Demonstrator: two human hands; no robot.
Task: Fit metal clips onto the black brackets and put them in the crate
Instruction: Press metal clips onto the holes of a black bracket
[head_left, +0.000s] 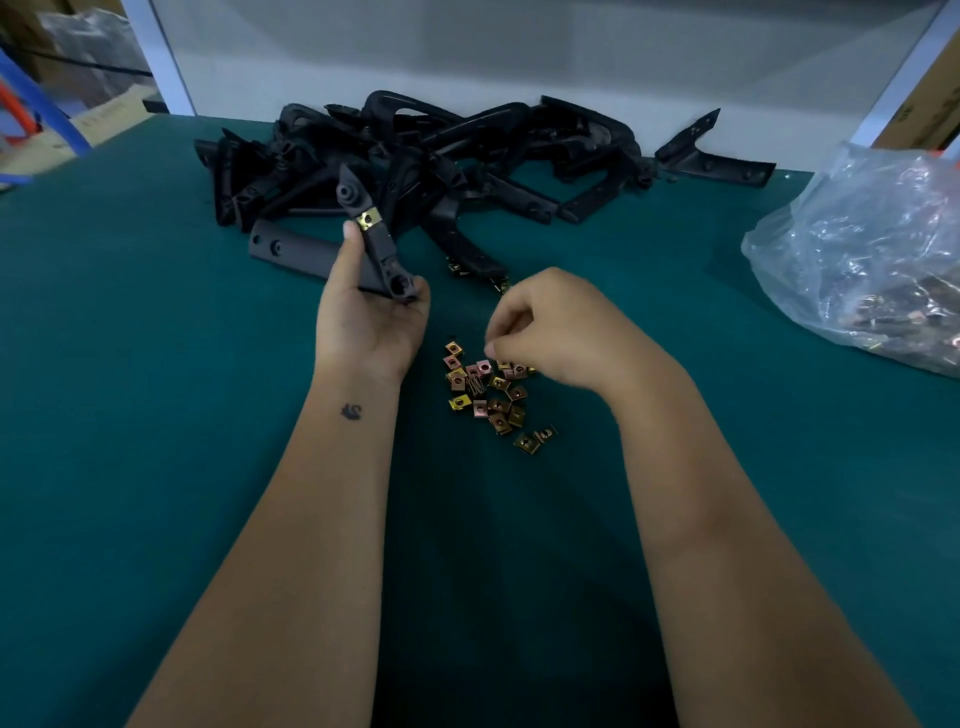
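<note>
Left hand (371, 312) gripping bracket (376, 244), long axis running near-to-far; right hand (550, 332), fingers curled, is pinching at loose clips (488, 395) directly beneath it.

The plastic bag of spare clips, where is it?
In the head view, the plastic bag sits at the far right of the green table, beyond the right hand.

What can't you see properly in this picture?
- Head view: whether the right hand pinches a clip; its curled fingers hide the tips over the clip pile.
- The crate: not in view.
- The plastic bag: cut off by the right edge, contents blurred by crinkled film.
- The bracket in the left hand: its lower end is hidden by the fingers.
</note>
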